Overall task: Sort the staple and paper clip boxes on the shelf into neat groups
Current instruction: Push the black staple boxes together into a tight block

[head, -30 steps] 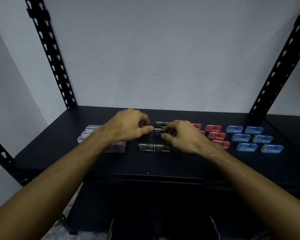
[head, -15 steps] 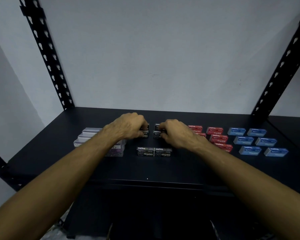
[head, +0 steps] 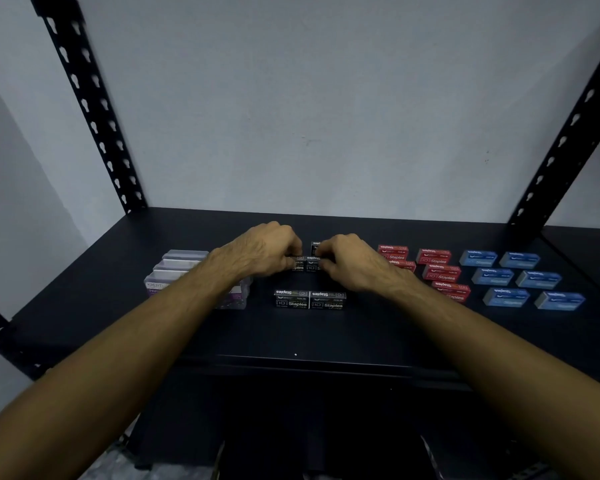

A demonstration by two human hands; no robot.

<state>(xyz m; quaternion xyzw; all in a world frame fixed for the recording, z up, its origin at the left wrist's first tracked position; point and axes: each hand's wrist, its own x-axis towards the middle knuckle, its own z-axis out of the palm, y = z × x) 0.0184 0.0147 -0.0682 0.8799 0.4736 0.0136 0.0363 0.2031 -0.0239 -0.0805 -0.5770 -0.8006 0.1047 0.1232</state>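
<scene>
Dark shelf (head: 378,334), pale wall behind. Black staple boxes (head: 309,299) mid-shelf; red staple boxes (head: 440,271), blue staple boxes (head: 520,278) grouped right; clear paper clip boxes (head: 184,265) left. Left hand (head: 262,251), right hand (head: 349,259): fingers curled, each pinching black box in middle pair (head: 307,265). Judgement: boxes small, light, stiff card, smooth; slide easily. Best hold: pinch across short ends, nudge flush against neighbour.

Landmark: black staple boxes (head: 309,299), front pair touching, mid-shelf (head: 84,306).
Left hand (head: 264,251): fingers curled on the black boxes just behind the pair.
Right hand (head: 347,261): likewise.
Red boxes (head: 442,271): right.
Blue boxes (head: 520,278): far right.
Clear clip boxes (head: 174,268): left.
</scene>
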